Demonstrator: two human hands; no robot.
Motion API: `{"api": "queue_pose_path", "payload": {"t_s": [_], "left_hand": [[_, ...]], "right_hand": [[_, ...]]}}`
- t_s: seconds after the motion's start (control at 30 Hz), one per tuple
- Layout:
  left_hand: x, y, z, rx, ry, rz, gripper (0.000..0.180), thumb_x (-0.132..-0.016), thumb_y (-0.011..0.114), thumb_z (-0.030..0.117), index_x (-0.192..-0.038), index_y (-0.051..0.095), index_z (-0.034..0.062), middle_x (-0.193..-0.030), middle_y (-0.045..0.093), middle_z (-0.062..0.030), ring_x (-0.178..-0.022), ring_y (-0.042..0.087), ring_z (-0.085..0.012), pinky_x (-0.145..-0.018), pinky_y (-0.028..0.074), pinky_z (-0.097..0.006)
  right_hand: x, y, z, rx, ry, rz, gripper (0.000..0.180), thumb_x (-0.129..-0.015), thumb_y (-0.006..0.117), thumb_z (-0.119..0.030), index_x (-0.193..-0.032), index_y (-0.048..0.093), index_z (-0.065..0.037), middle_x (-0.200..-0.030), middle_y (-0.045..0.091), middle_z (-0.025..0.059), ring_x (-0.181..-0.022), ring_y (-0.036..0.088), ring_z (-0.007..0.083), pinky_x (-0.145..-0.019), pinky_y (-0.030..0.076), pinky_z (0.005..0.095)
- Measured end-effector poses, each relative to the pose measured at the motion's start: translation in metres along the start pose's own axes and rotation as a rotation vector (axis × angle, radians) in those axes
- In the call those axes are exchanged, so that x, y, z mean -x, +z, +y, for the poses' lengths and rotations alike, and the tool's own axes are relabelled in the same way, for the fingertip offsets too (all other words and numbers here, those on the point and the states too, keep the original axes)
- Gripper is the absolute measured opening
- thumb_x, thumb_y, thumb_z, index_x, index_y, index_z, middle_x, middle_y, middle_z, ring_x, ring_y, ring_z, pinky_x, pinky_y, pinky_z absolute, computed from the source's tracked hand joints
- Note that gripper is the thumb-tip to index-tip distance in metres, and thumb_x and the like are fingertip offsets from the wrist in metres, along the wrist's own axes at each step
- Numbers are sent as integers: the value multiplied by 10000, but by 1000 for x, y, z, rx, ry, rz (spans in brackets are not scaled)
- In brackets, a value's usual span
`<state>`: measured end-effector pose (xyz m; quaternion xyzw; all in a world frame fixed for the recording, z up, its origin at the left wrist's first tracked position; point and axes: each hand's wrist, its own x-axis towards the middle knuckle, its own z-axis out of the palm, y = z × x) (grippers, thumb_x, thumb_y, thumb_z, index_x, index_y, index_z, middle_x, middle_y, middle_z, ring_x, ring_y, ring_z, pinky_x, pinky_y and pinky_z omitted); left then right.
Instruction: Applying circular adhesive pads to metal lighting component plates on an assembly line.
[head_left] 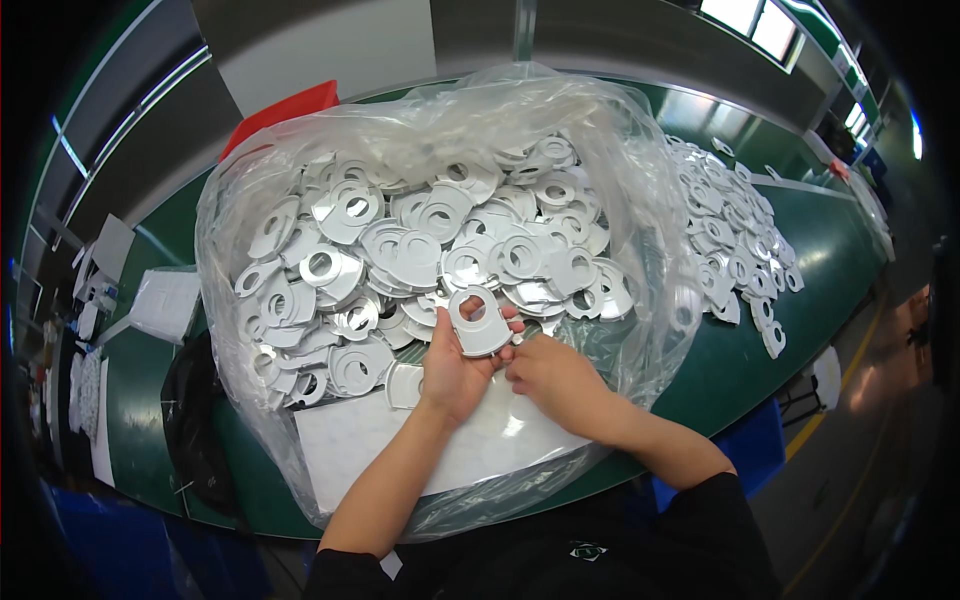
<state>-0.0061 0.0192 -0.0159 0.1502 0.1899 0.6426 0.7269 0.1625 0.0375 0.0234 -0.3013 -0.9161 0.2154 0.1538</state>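
Grey plastic discs, each with a round hole, fill the clear bag in front of you, heaped high and loose. Your left hand has one disc up off the heap, fingers closed on its lower edge with the holed end pointing away from you. Your right hand sits just beside it, fingertips meeting at the disc's lower right rim; they look pinched on something thin there, perhaps a film or tab, though the view is too small to be sure.

As for progress: a second spread of discs lies out on the green surface to your right, outside the bag, laid flat and overlapping. If those are the finished ones, you have a fair batch behind you, but the bag holds far more, so most of the work looks still ahead. White sheets lie under the bag's near end, beneath your wrists.
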Motion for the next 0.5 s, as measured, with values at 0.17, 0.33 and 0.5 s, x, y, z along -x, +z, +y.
{"api": "queue_pose_path", "payload": {"t_s": [0.17, 0.33, 0.5], "left_hand": [[-1, 3, -1, -21, -1, 39, 512, -1002, 163, 476, -1237, 431, 109, -1212, 534, -200, -1052, 561, -309, -767, 478, -352], [1, 10, -1, -113, -12, 70, 476, -1005, 195, 463, -1194, 472, 125, -1223, 531, -194, -1083, 554, -312, -813, 489, -376], [1, 13, -5, -197, -61, 192, 582, -976, 201, 550, -1295, 408, 109, -1177, 573, -154, -1078, 562, -311, -960, 443, -399]], "right_hand": [[7, -13, -17, 265, -122, -94, 154, -743, 628, -84, -895, 604, -73, -837, 566, 49, -837, 568, 246, -656, 486, 354], [6, -37, -21, -669, -426, -383, 175, -784, 683, -87, -956, 664, -117, -845, 640, 31, -792, 615, 183, -628, 487, 299], [-6, -32, -3, -888, 39, 176, 200, -808, 697, -89, -1007, 688, -86, -953, 686, 42, -766, 623, 102, -656, 465, 212]]}}
